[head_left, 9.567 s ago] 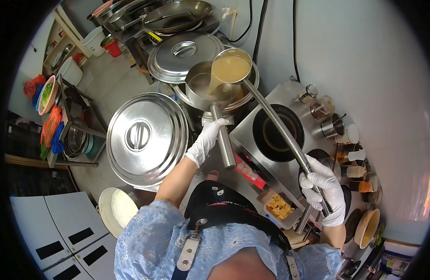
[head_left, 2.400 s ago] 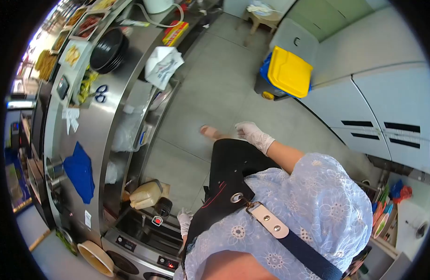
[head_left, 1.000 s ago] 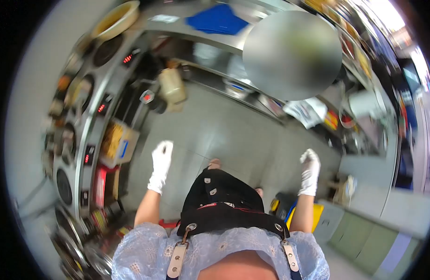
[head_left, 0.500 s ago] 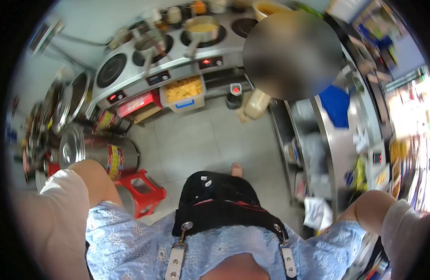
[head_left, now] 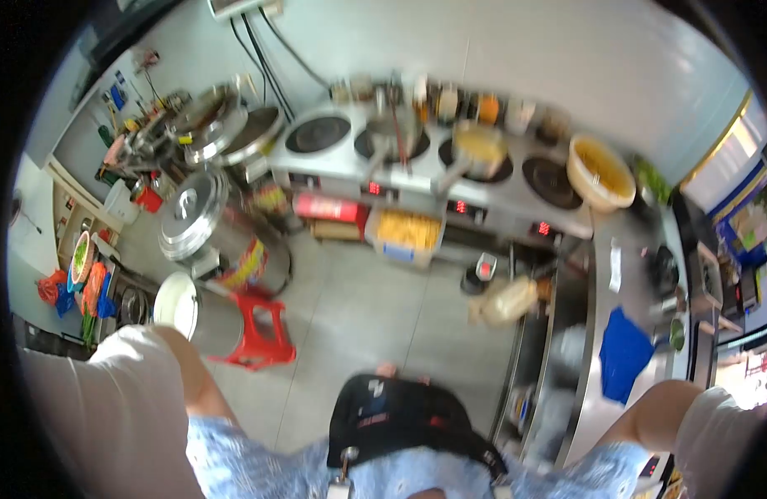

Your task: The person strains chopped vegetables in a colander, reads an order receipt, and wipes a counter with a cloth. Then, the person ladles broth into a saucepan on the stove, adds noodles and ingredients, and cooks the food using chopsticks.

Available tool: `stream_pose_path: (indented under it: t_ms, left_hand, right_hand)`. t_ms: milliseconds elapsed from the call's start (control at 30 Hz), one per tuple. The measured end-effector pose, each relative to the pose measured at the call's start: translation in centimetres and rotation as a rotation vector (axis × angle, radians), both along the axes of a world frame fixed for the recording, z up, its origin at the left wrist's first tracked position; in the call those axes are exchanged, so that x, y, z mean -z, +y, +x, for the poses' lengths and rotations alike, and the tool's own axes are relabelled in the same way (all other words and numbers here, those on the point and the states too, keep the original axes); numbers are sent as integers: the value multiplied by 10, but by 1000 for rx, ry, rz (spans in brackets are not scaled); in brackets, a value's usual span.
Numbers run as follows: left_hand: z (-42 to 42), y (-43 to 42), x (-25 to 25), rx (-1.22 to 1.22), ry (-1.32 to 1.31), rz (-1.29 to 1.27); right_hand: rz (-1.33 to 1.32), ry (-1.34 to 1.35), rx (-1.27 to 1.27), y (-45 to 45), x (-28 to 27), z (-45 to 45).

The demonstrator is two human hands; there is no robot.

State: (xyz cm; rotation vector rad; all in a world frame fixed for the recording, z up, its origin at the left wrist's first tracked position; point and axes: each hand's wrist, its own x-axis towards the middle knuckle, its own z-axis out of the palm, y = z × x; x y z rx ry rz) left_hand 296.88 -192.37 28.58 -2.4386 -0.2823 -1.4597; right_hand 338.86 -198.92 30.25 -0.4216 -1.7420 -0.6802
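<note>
Neither of my hands shows; both lie outside the picture. My left arm, in a white sleeve (head_left: 109, 399), bends at the left edge near a tall steel pot with a pale inside (head_left: 177, 306) and a red plastic stool (head_left: 263, 333). On the right, my other arm in a white sleeve (head_left: 720, 432) is bent beside the steel counter. A blue cloth (head_left: 623, 356) lies on that counter, close to the right elbow. What either hand holds, if anything, is hidden.
Along the wall runs a stove (head_left: 334, 162) with several round hobs, a saucepan (head_left: 481, 148) and another pan (head_left: 392, 137). A bowl of yellow food (head_left: 601, 172) sits at its right end. Below stands a tub of yellow pieces (head_left: 407, 237). A lidded steel pot (head_left: 225, 229) stands left.
My view has swung left and up, so the stove sits further right and lower. Shelves at the far left have come into sight. The blurred round patch at upper right is gone.
</note>
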Motion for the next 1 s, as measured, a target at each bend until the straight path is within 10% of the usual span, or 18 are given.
stream_pose_path:
  t_ms: [267,1000]
  left_hand:
    - [-45,-58,-153,-277,1,357]
    - [-187,114,54,-429,-341,45]
  right_hand:
    - [423,200,-242,24,-118,-36]
    - [353,361,-235,129,-10,-198]
